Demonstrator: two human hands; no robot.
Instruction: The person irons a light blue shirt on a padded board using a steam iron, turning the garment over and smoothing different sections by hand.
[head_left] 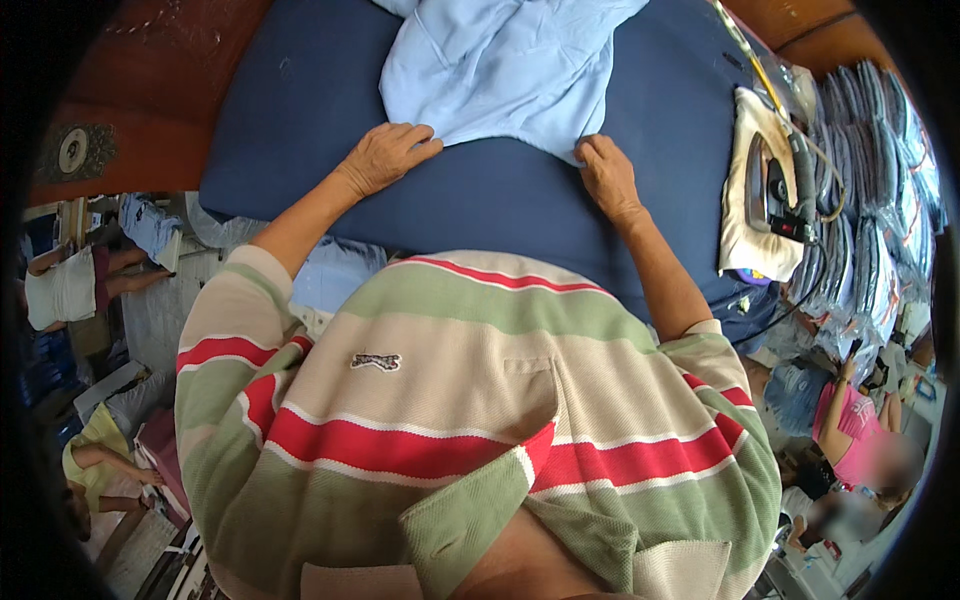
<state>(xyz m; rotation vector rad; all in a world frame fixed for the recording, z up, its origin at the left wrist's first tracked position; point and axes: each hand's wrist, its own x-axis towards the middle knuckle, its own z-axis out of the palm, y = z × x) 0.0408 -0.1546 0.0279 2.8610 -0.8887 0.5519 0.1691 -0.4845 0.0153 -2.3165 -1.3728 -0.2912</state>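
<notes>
A light blue shirt (500, 75) lies spread over a dark blue padded ironing table (480, 190), its curved hem toward me. My left hand (388, 158) is closed at the left end of that hem, with the fingertips on the edge of the cloth. At the right end, my right hand (608, 178) pinches the hem's corner between thumb and fingers. Between my two hands the hem bows away from me. The upper part of the shirt runs out of the picture at the top.
Right of the table's middle, an iron (775, 190) rests on a cream cloth pad (742, 235), with a cord and hose. Beyond it stand stacks of folded, plastic-wrapped blue garments (860, 150). Wooden panelling (140, 100) borders the left. Other people work at both sides.
</notes>
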